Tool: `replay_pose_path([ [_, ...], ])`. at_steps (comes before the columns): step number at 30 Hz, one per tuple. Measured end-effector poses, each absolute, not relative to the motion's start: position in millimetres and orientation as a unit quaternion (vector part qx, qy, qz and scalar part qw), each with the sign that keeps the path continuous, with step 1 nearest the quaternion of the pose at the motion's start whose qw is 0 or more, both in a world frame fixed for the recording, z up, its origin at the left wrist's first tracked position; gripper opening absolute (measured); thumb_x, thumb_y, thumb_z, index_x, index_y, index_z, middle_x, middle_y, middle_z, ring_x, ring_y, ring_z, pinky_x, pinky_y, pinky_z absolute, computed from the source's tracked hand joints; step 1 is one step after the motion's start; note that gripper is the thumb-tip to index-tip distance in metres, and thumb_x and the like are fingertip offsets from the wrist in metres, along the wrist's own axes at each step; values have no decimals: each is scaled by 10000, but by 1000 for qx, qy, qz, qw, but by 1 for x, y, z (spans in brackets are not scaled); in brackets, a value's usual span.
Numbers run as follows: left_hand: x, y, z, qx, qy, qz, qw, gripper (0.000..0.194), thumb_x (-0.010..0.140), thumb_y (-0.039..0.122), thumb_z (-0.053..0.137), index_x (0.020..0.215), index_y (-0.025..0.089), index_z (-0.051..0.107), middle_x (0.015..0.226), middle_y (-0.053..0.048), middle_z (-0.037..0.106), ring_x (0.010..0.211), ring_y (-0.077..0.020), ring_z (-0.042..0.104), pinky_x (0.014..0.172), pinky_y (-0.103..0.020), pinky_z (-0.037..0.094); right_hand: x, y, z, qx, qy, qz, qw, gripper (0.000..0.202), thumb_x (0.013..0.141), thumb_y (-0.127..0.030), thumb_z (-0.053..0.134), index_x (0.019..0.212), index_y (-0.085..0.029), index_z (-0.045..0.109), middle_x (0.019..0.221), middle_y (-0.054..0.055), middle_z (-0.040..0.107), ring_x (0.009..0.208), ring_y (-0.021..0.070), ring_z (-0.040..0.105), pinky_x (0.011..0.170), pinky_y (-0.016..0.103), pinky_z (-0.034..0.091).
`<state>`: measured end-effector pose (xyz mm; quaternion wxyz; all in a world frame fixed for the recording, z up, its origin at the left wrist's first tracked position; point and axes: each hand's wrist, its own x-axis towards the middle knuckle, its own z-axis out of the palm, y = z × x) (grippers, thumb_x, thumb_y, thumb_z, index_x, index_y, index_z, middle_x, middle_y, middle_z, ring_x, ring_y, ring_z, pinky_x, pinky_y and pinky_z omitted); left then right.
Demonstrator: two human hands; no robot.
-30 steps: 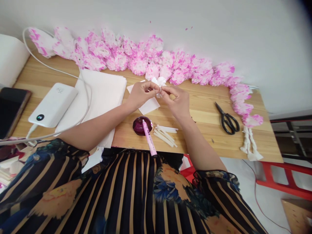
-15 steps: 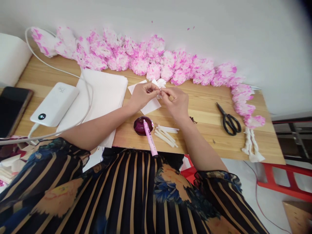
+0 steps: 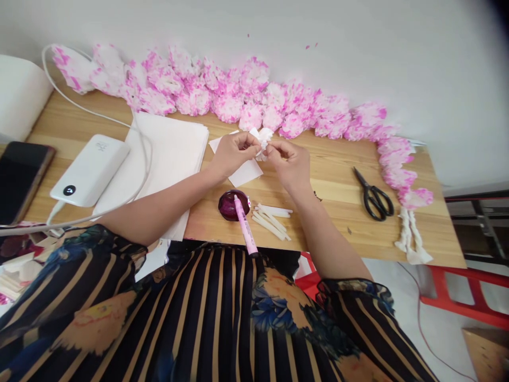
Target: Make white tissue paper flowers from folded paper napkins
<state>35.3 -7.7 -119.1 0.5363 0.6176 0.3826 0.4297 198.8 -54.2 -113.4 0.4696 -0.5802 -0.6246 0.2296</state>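
My left hand [image 3: 231, 154] and my right hand [image 3: 289, 163] meet above the wooden table [image 3: 334, 175], both pinching a small white paper flower [image 3: 263, 139] between their fingertips. A white paper sheet [image 3: 243, 171] lies under them. Nearer to me a dark purple dish [image 3: 228, 205] holds a pink marker [image 3: 245, 225] that leans out over the table's front edge. Several folded white paper strips [image 3: 271, 217] lie just right of the dish.
A long row of pink-edged paper flowers [image 3: 238, 95] runs along the wall. Black scissors [image 3: 373, 195] and twisted white paper pieces [image 3: 411, 236] lie at the right. At left are a stack of white paper [image 3: 169, 151], a white power bank [image 3: 90, 170] with cable, and a dark phone [image 3: 18, 178].
My fingers have shifted slightly on the white paper flower, which stays between both hands. Nothing else on the table has moved.
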Motion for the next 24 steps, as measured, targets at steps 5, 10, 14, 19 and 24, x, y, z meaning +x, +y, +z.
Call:
replay_pose_path([
  [5,36,-5,-120,580,376,438,575,119,757,216,739,721,169,636,712,1,667,640,-91,582,651,-231,492,205,-49,-119,-584,-596,266,482,198,867,-314,592,837,-212,760,816,4,762,769,160,683,746,317,549],
  [10,37,-2,-124,560,357,446,600,123,773,208,740,715,161,642,699,3,662,634,-86,591,657,-231,498,209,-47,-120,-574,-551,346,497,197,858,-351,627,869,-210,764,843,9,766,773,153,690,745,312,563],
  [14,36,-2,-124,566,356,442,598,92,769,177,730,722,158,652,713,3,660,638,-83,585,651,-228,477,208,-50,-115,-570,-592,291,490,231,892,-398,621,920,-223,769,884,13,776,824,170,702,787,333,558],
  [19,35,-5,-121,597,361,426,576,115,782,205,744,745,160,645,731,1,661,654,-89,591,673,-241,480,204,-54,-113,-576,-652,177,460,200,905,-358,624,896,-224,772,909,24,780,836,193,688,805,356,536],
  [24,37,-6,-122,604,350,433,570,177,819,287,755,863,181,620,776,2,669,725,-112,634,652,-233,503,199,-57,-114,-574,-684,132,430,216,943,-311,579,905,-232,776,871,20,770,808,187,673,788,341,509],
])
